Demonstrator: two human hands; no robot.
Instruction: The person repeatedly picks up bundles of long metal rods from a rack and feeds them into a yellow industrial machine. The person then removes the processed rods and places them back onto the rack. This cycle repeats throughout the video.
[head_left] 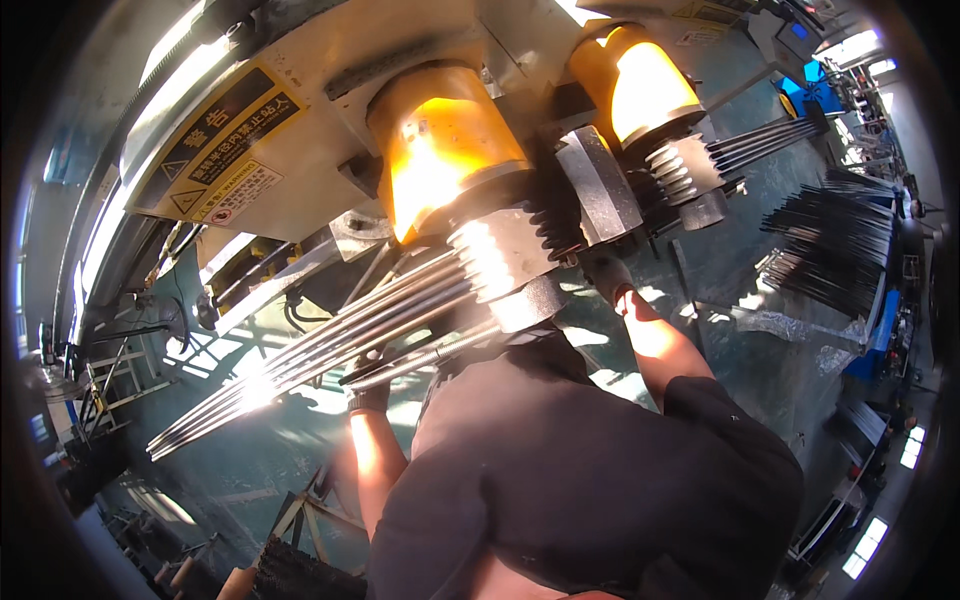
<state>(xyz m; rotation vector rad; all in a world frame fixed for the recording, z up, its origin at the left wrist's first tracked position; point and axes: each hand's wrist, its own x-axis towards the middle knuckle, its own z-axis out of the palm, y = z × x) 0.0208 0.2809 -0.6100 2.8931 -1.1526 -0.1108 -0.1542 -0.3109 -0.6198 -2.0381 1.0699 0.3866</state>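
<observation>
My left hand (369, 388), in a dark glove, is closed around a metal rod (425, 357) below a bundle of long steel rods (330, 345). The bundle slants from the lower left up to a grooved steel roller (503, 250), under a yellow cylinder (445, 140) of a large machine. My right hand (606, 277), gloved too, reaches beneath a hexagonal steel block (600, 185) between the two rollers. Its fingers are in shadow and mostly hidden. A second grooved roller (685, 168) sits below another yellow cylinder (645, 85), with more rods (765, 143) running off right.
A warning plate (220, 140) marks the machine's pale body at upper left. On the right, a large pile of dark rods (835, 240) lies on a rack. Metal framing (310, 515) stands at lower left, over the green floor (240, 480).
</observation>
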